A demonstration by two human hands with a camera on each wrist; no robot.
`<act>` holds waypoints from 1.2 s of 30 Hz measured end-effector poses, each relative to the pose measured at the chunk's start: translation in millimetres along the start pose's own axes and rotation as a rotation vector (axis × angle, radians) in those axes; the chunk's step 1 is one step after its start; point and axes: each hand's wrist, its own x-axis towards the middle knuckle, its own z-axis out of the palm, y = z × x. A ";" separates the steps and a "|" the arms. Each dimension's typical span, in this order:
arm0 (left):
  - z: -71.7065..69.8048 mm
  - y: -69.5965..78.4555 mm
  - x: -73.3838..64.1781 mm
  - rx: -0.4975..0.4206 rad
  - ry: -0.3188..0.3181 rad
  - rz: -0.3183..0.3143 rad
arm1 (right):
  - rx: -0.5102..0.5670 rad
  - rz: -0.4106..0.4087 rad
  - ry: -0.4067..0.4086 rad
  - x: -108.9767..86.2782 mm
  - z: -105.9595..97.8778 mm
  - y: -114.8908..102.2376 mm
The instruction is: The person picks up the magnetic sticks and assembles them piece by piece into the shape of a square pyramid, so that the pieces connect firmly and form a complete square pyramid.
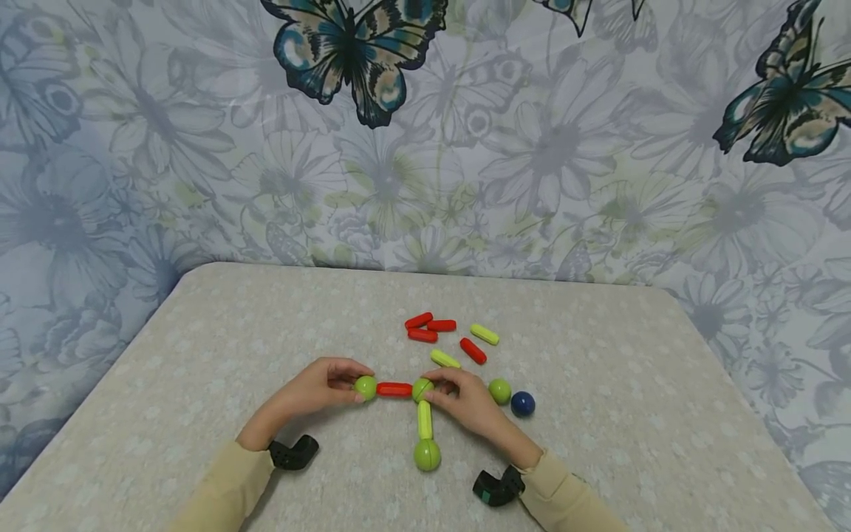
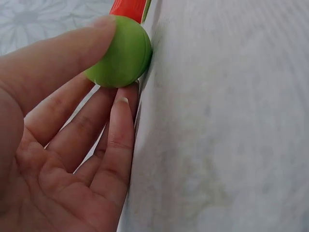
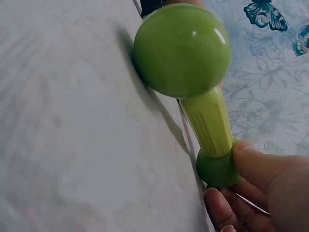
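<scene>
My left hand (image 1: 330, 386) pinches a green ball (image 1: 365, 388) between thumb and fingers. A red rod (image 1: 395, 389) runs from that ball to a second green ball (image 1: 422, 389), which my right hand (image 1: 465, 399) pinches. From this corner ball a yellow-green rod (image 1: 425, 421) leads toward the front edge and ends at a third green ball (image 1: 427, 454). Together they make an L shape lying on the table. The left wrist view shows the thumb on its green ball (image 2: 123, 53); in the right wrist view the near ball (image 3: 183, 50) looms large before the yellow-green rod (image 3: 208, 121).
Behind the hands lie several loose red rods (image 1: 441, 325) and two yellow-green rods (image 1: 484, 334). To the right of the right hand sit a loose green ball (image 1: 500, 391) and a dark blue ball (image 1: 522, 403). A patterned cloth covers the table (image 1: 631, 414).
</scene>
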 end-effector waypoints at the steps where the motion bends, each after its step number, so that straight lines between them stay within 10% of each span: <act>1: 0.7 -0.2 0.1 -0.001 0.003 0.002 | 0.002 -0.012 -0.009 -0.3 -0.8 0.5; 9: 3.5 2.8 -0.8 0.013 0.023 0.018 | 0.036 -0.055 -0.112 -0.6 -7.5 2.9; 14: 14.0 21.2 -19.1 0.130 0.269 0.012 | 0.044 -0.037 -0.124 1.0 -6.3 2.1; 18: 39.9 40.3 -34.3 0.044 0.406 -0.035 | 0.043 -0.029 -0.098 1.3 -6.7 1.1; 22: 73.3 48.9 -42.4 -0.004 0.310 -0.067 | 0.047 -0.032 -0.069 2.0 -4.9 0.7; 26: 103.1 53.5 -42.5 0.190 0.182 -0.045 | 0.057 -0.029 -0.046 2.1 -2.6 0.9; 31: 122.7 56.2 -33.3 0.432 0.194 -0.020 | 0.053 -0.009 -0.011 1.2 -1.8 1.5; 36: 124.8 52.5 -29.8 0.444 0.230 0.007 | 0.063 -0.009 -0.013 0.9 -2.2 3.6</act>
